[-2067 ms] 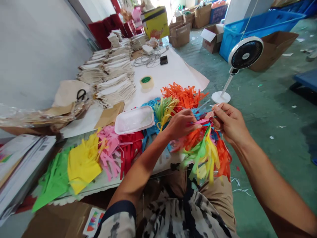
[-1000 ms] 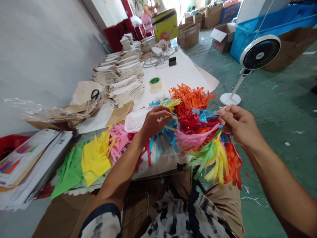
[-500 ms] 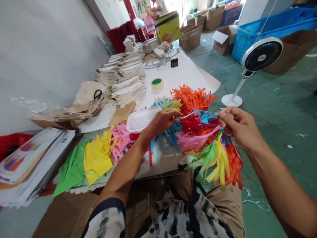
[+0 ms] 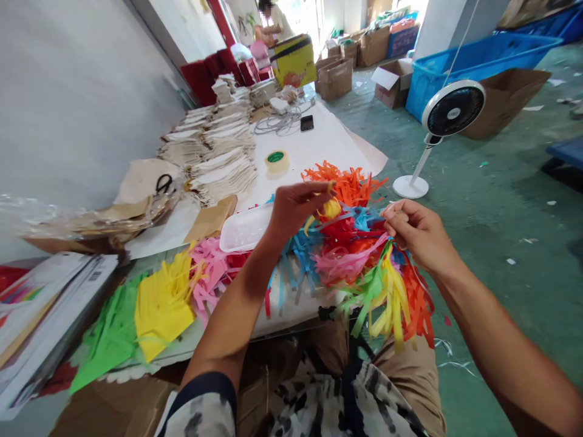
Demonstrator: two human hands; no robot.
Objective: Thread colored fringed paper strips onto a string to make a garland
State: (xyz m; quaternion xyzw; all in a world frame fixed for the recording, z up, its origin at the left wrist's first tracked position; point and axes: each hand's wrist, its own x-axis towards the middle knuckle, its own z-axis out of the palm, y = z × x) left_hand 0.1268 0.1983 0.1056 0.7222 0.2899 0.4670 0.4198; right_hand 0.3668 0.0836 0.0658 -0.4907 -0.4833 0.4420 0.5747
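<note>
Cluttered table [image 4: 291, 318]: left grip [image 4: 296, 209] pinched on yellow paper strips [image 4: 331, 209], right grip [image 4: 419, 233] pinched, hold too fine to tell; a hard tug could tear strips.

I can't make out what the right hand [image 4: 421, 229] pinches; its fingers [image 4: 392, 220] cover it. The left hand [image 4: 295, 209] hides the end of the white tray [image 4: 243, 229], and the papers [image 4: 43, 321] run off my left edge, their print too small to read.

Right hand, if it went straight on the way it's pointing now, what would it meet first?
The right hand would probably meet the blue paper fringe first, just ahead of it, though depth is hard to judge from this view.
</note>
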